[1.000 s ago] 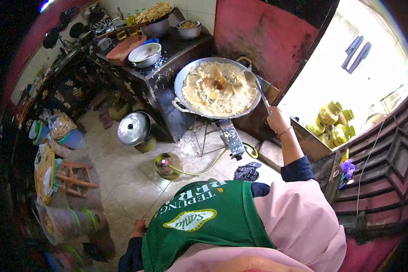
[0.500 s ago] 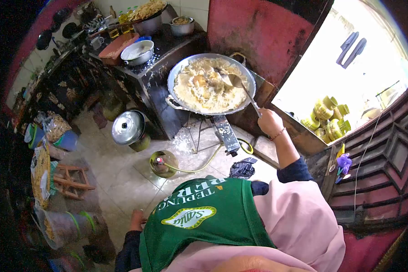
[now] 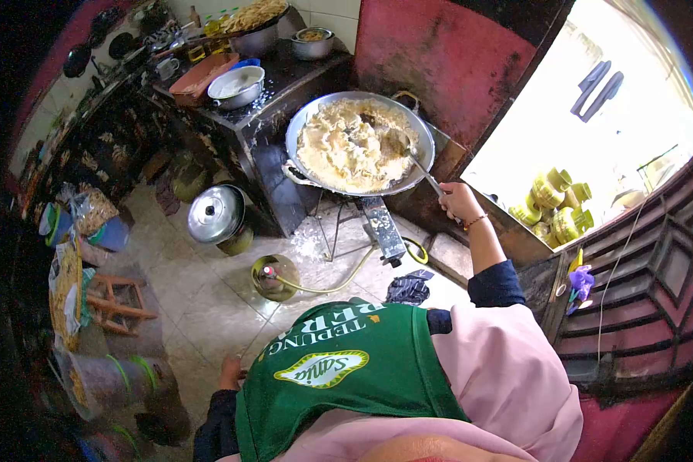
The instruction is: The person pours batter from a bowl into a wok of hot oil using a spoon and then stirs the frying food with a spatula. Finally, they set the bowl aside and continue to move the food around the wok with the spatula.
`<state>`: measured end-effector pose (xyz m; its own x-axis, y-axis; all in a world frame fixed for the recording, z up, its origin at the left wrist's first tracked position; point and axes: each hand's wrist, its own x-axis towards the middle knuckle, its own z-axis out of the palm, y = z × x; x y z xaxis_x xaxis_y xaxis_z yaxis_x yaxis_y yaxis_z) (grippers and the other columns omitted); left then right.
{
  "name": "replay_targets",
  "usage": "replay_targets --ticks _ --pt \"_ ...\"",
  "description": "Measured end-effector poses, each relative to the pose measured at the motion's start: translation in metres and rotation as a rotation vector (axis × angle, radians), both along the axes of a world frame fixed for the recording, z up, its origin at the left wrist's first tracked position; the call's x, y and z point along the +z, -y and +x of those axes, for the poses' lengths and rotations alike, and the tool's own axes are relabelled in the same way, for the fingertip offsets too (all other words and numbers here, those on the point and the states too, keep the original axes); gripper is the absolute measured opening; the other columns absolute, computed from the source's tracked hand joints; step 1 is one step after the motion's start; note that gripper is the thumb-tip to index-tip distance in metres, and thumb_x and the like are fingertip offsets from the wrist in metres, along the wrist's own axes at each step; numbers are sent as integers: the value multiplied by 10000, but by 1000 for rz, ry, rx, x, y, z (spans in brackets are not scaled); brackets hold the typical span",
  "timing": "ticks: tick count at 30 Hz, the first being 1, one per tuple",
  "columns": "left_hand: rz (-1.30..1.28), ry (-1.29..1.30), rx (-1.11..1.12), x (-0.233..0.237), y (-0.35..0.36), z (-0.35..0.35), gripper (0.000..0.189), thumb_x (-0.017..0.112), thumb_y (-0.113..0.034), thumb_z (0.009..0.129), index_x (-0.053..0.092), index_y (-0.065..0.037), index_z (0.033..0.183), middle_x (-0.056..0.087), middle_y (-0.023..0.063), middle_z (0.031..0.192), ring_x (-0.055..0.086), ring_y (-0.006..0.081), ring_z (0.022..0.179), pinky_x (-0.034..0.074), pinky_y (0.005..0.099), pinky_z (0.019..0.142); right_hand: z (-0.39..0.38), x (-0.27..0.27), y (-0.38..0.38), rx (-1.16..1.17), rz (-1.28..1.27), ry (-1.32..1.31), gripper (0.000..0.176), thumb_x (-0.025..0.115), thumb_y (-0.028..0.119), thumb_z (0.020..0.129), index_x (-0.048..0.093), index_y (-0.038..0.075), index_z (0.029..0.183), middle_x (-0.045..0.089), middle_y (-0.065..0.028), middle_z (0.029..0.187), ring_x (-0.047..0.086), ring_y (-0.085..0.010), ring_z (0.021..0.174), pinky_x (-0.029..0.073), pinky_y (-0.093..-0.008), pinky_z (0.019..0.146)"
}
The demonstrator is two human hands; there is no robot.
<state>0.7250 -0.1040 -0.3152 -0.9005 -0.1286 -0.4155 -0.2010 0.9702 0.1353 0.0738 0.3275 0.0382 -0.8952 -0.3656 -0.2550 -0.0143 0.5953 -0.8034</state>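
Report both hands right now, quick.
Right hand: closed on the ladle's handle.
Left hand: low at the apron's side; open or closed, can't tell.

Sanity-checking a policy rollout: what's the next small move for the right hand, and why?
Probably sweep the ladle leftward through the food. The right hand grips its handle, and its head sits in the food toward the pan's right side, while pale food spreads well left of it, so a stroke that way would likely turn more.

I'm wearing a green apron (image 3: pixel 393 393) with white lettering (image 3: pixel 337 332) and a yellow-edged "Sania" logo (image 3: pixel 322 369). Pink cloth (image 3: pixel 512 362) is draping over my dark navy sleeves (image 3: pixel 497 283), and a thin reddish bracelet (image 3: pixel 475 221) is circling my right wrist.
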Motion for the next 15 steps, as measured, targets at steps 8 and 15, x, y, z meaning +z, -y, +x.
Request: replay_targets --ticks 8,15 --pt "450 3 816 1 -19 -13 391 496 -266 826 388 -50 1134 526 170 819 587 330 602 471 438 472 19 38 53 170 -65 -73 341 568 97 707 606 53 1043 563 -92 556 518 -150 447 437 -289 454" --pt "495 6 891 9 -32 -4 347 513 -236 802 435 -36 1074 530 166 782 586 338 587 464 451 459 -8 -13 137 396 187 -406 360 544 152 654 633 82 995 614 -210 798 599 -310 742 473 -357 714"
